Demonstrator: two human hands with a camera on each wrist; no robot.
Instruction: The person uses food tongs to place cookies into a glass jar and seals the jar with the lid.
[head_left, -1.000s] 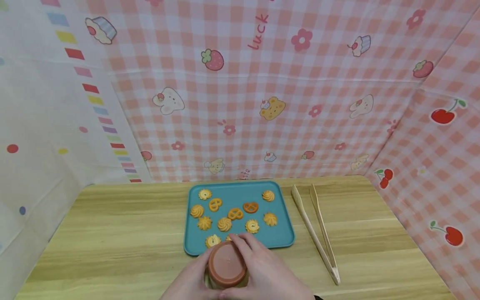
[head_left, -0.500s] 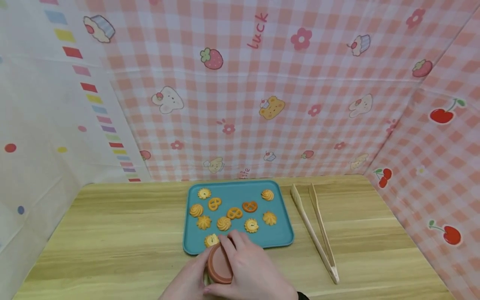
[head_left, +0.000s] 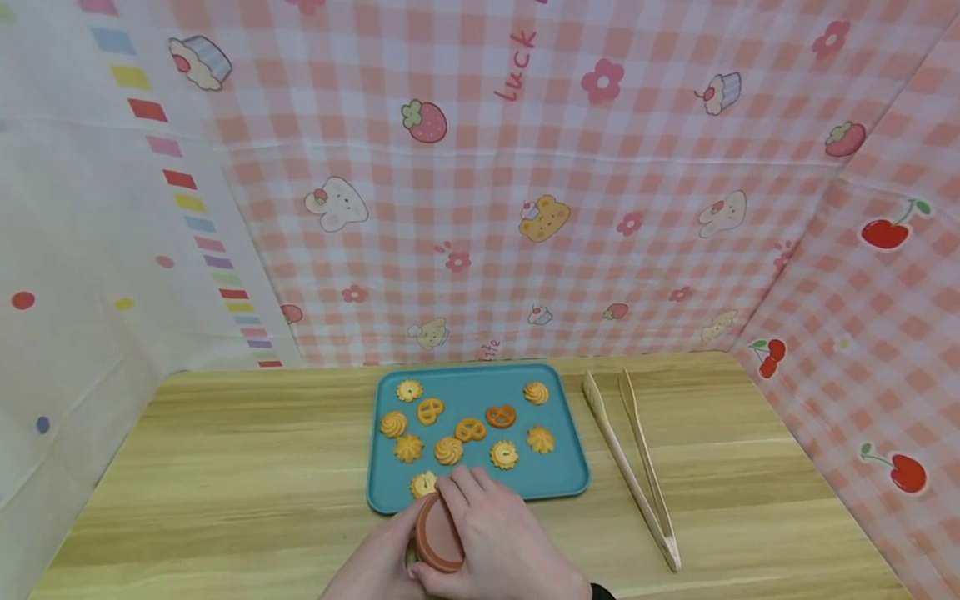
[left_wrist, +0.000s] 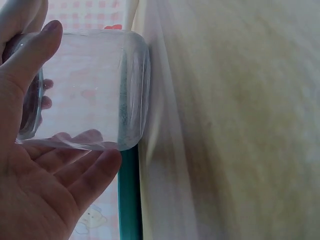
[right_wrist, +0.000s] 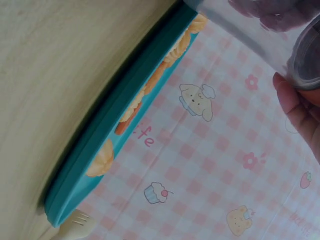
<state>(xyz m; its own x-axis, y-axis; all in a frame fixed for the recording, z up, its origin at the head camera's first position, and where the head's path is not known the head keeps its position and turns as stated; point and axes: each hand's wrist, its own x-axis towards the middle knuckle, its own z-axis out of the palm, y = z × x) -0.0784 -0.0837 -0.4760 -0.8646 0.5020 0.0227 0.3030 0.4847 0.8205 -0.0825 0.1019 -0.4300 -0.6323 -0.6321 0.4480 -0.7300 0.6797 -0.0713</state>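
So I'm gripping a round brown lid [head_left: 437,537] with my right hand [head_left: 498,537], fingers and thumb covering its right side, while my left hand [head_left: 378,558] is hugging it from the other side. A black band [head_left: 602,592] is showing at my right wrist. Just beyond my hands a teal tray [head_left: 468,386] is sitting on the wooden table [head_left: 262,467], and it's holding a bunch of cookies [head_left: 448,451] plus three pretzels [head_left: 470,429], the darkest one lying farthest to the right. One scalloped yellow cookie [head_left: 424,484] is peeking out right by my left fingertips. Off to the right of my right hand, wooden tongs [head_left: 625,467] are lying spread in a V, joined end nearer me. Way behind it all, pink checked cloth [head_left: 480,175] is hanging.
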